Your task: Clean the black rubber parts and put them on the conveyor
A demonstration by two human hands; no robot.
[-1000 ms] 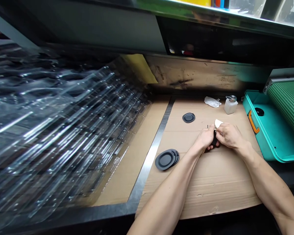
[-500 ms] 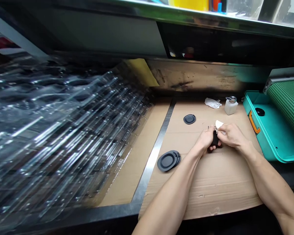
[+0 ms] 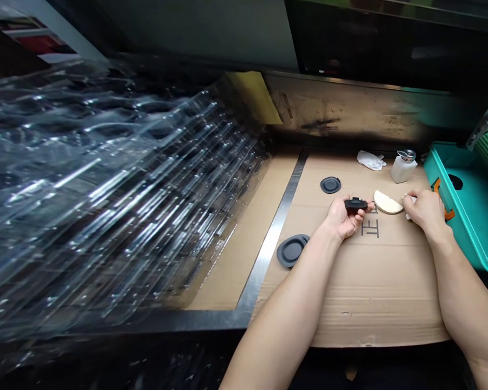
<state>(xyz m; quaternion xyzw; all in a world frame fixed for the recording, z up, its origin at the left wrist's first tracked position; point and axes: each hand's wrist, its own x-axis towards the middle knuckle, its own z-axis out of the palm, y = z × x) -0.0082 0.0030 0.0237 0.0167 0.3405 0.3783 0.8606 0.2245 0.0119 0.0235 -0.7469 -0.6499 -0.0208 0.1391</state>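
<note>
My left hand (image 3: 342, 219) grips a small black oval part (image 3: 355, 204), tilted so that it shows nearly edge-on. To its right lies a cream half-round pad (image 3: 387, 202) on the cardboard sheet (image 3: 374, 292). Just beyond the pad, my right hand (image 3: 428, 210) is closed in a pinch on a small white wad (image 3: 409, 205), which looks like cloth or tissue. A dark oval piece (image 3: 331, 185) rests flat behind my left hand. Near my left forearm sits a stack of similar dark oval pieces (image 3: 291, 251), partly covered by the arm.
Clear plastic trays (image 3: 138, 206) are piled high on the left. A white pump bottle (image 3: 403, 167) and a crumpled white cloth (image 3: 371, 160) stand at the back. On the right, a teal bin (image 3: 482, 227) with an orange latch holds a black round piece (image 3: 455, 182).
My hands have moved apart, the right one going rightward with the white wad. The black part stays in my left hand, now turned edge-on. The half-round pad is uncovered, and the camera view has shifted.
</note>
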